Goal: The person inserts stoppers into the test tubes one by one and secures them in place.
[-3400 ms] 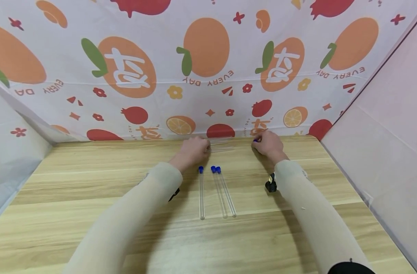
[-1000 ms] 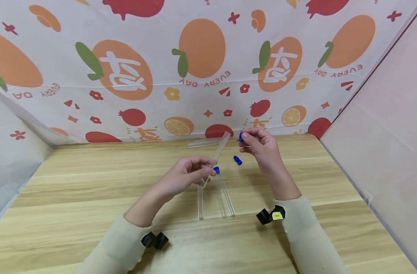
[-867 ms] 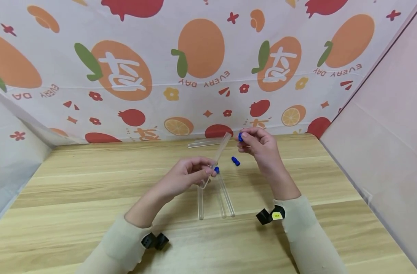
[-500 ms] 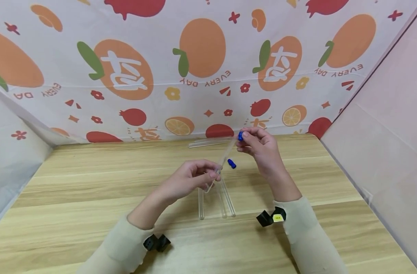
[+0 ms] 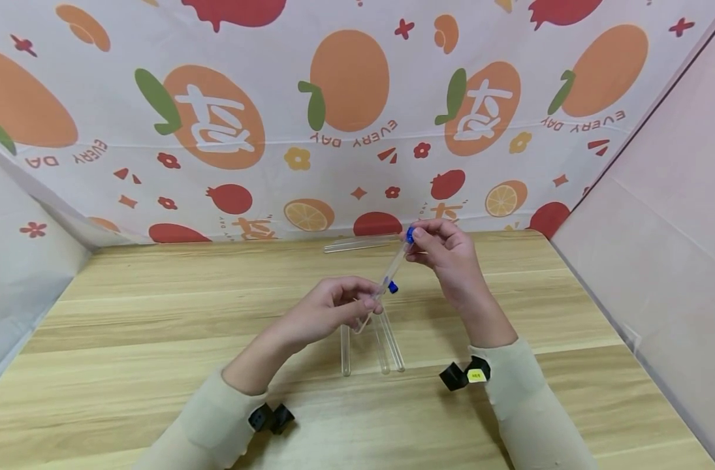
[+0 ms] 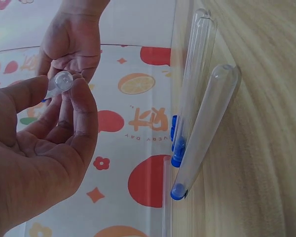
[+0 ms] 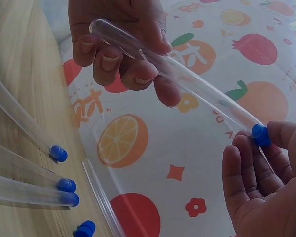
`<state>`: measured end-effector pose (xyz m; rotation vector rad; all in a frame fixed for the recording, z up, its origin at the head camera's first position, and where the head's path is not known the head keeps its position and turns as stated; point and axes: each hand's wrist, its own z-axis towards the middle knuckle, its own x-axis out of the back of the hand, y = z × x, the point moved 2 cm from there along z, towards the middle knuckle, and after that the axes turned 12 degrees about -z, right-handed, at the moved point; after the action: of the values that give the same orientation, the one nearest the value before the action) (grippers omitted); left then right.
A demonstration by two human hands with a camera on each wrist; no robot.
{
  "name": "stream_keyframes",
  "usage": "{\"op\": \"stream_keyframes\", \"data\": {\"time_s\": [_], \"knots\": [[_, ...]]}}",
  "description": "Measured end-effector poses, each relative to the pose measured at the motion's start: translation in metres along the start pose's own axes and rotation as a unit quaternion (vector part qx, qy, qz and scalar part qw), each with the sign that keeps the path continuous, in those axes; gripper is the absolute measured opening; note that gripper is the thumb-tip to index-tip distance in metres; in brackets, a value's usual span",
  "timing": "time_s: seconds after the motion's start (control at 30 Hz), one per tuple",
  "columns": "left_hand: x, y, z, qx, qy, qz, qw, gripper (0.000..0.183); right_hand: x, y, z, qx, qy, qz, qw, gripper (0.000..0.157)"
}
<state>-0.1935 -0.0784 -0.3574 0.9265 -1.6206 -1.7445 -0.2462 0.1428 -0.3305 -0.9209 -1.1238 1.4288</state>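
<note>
Test tube (image 5: pixel 394 264) slants above the table (image 5: pixel 157 313), its lower part pinched by the left hand (image 5: pixel 333 303), its upper end at the blue cap (image 7: pixel 260 134) that the right hand (image 5: pixel 450 253) grips.

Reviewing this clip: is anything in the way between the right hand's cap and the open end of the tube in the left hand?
Nothing visible: the cap is right at the tube's end. The loose cap and capped tubes lie below, on the table.

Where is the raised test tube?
Head view, just right of centre: the left hand holds the raised test tube, its upper end at the blue stopper.
</note>
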Motion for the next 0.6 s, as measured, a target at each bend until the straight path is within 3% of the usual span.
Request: {"op": "stream_keyframes", "data": {"time_s": [0.6], "knots": [[-0.0036, -0.0057, 0.0023, 0.005, -0.004, -0.014, 0.9999, 0.030, -0.0070, 0.0061, -0.0007, -0.001, -0.010, 0.010, 1.000, 0.010]]}}
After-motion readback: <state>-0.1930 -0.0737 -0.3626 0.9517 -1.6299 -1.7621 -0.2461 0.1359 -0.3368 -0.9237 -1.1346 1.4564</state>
